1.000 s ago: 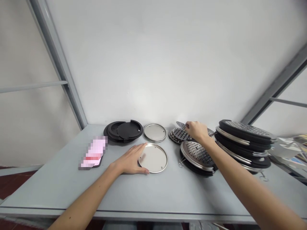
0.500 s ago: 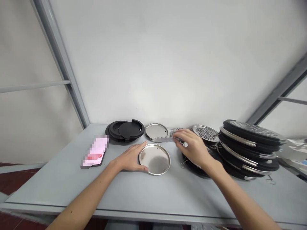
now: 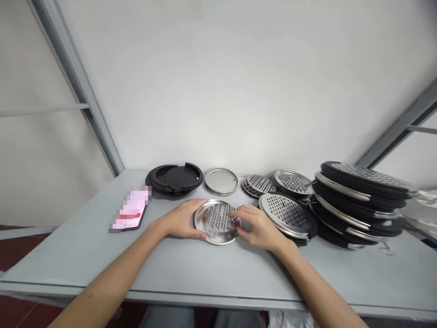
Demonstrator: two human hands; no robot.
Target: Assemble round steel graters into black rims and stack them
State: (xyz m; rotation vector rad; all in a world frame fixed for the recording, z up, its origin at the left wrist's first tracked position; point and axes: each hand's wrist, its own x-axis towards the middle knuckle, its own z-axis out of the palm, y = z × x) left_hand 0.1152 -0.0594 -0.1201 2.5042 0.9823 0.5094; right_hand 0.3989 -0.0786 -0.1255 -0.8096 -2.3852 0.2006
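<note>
A shallow round metal dish (image 3: 219, 239) lies on the table, its raised rim catching the light. My left hand (image 3: 182, 220) holds it by the left side, thumb on the near rim and fingers round the far one. Between the fingers of my right hand (image 3: 254, 224) is a thin perforated metal disc (image 3: 216, 216) with raised slots, slightly blurred. It is over the dish; whether it touches the bottom I cannot tell. My right fingertips hide the disc's right edge.
Black plastic rings (image 3: 180, 178) and a phone (image 3: 131, 209) are on the left. Behind the dish lie plain metal dishes (image 3: 221, 181) and slotted discs (image 3: 261, 183). To the right stand assembled perforated discs (image 3: 285, 212) and a tall black-and-metal stack (image 3: 358, 205) beside a metal frame.
My right hand has come left and toward me with the perforated disc, from behind the dish to over it. My left hand has stayed at the dish's rim. The view has shifted slightly.
</note>
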